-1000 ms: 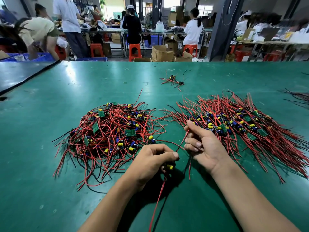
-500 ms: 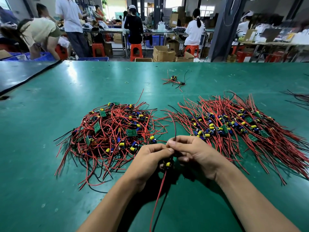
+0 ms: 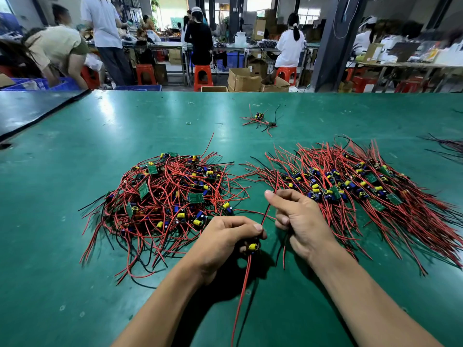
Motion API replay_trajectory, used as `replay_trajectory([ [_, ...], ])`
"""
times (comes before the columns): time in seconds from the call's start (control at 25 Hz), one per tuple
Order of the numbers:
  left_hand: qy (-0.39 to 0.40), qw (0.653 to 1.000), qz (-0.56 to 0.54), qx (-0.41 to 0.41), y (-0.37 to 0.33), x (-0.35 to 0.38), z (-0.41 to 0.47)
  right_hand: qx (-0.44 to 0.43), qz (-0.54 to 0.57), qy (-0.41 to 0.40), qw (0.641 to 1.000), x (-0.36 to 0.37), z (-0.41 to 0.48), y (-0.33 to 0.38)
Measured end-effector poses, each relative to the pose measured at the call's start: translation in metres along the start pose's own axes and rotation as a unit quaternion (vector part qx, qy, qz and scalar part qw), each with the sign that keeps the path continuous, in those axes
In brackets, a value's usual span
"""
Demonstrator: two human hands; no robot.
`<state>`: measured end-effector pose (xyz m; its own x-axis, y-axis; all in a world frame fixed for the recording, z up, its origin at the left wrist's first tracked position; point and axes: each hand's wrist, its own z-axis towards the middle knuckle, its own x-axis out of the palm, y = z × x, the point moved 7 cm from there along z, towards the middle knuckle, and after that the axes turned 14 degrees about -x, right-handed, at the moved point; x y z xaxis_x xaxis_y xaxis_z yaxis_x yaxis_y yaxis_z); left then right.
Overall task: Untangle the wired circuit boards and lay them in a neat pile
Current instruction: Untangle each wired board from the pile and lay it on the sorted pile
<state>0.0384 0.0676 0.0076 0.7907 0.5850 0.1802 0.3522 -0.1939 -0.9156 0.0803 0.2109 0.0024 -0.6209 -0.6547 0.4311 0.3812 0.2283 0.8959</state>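
A tangled heap of small circuit boards with red and black wires (image 3: 170, 196) lies left of centre on the green table (image 3: 75, 284). To the right spreads a combed-out pile of the same boards (image 3: 363, 191), wires fanned outwards. My left hand (image 3: 223, 244) grips one board with a yellow capacitor (image 3: 253, 247); its red wire trails toward me. My right hand (image 3: 300, 219) pinches that board's upper wires (image 3: 269, 206) between thumb and fingers, just right of the left hand.
A small loose clump of wired boards (image 3: 261, 120) lies farther back at centre. Dark wires (image 3: 448, 146) reach in at the right edge. A dark table (image 3: 30, 108) adjoins on the left. Several people, red stools and cardboard boxes fill the room beyond the far edge.
My right hand came over to the left hand, took the board's wires, then drew up and to the right along them. The left hand stayed put with the board.
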Motion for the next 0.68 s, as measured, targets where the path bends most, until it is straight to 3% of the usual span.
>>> replay_trajectory([
  [0.16,0.017,0.999,0.039,-0.001,-0.001,0.004,-0.003,-0.046,-0.006,-0.034,0.998,-0.011,0.008,0.006],
  [0.28,0.016,0.999,0.036,-0.002,-0.001,0.003,-0.004,-0.124,-0.093,-0.024,0.988,-0.015,0.010,0.015],
  [0.44,0.019,0.999,0.044,-0.002,-0.002,0.002,-0.005,-0.258,-0.340,-0.009,0.904,-0.018,0.008,0.037],
  [0.52,0.017,0.999,0.041,-0.004,-0.002,0.001,-0.005,-0.276,-0.363,-0.008,0.890,-0.021,0.008,0.041],
  [0.68,0.023,0.999,0.019,-0.013,-0.001,-0.001,-0.005,-0.258,-0.348,-0.004,0.901,-0.023,0.012,0.037],
])
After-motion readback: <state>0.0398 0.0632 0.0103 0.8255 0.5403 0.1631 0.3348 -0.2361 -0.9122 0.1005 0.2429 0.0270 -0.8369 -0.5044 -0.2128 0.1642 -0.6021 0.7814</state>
